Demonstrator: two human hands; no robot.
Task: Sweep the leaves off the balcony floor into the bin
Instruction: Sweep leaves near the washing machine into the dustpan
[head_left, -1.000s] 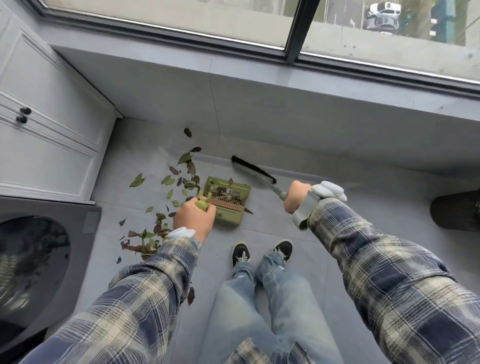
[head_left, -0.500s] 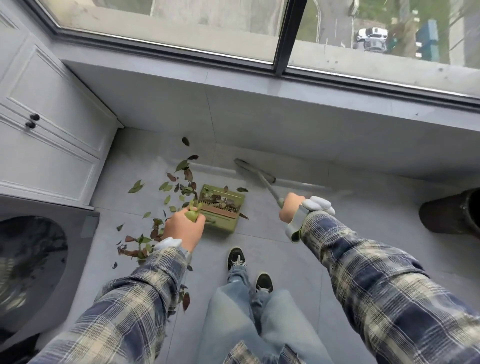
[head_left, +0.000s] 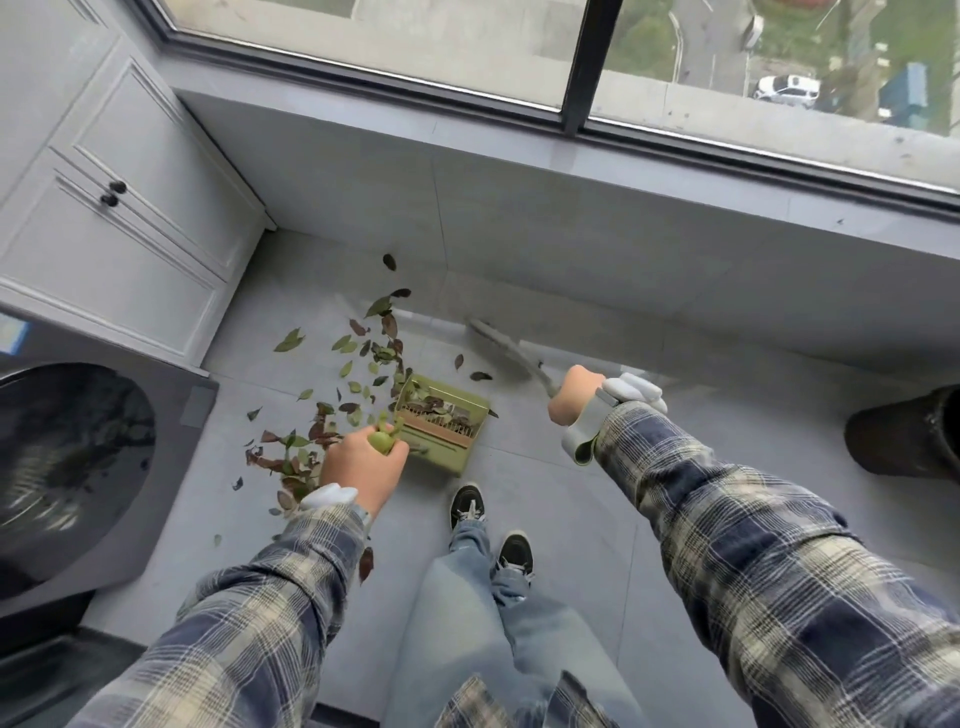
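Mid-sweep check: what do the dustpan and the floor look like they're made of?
Dustpan: probably moulded plastic, matte olive green, with one even colour, thin walls and comb-like teeth inside. Floor: looks like large grey tiles, smooth with a low sheen and thin joint lines. Ceramic or stone cannot be told.

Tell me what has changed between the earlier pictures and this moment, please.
The right shoe stepped back behind the left shoe. The broom now blurs, swinging slightly. Unchanged: the right hand grips the broom, the left hand holds the dustpan handle, leaves lie beside it.
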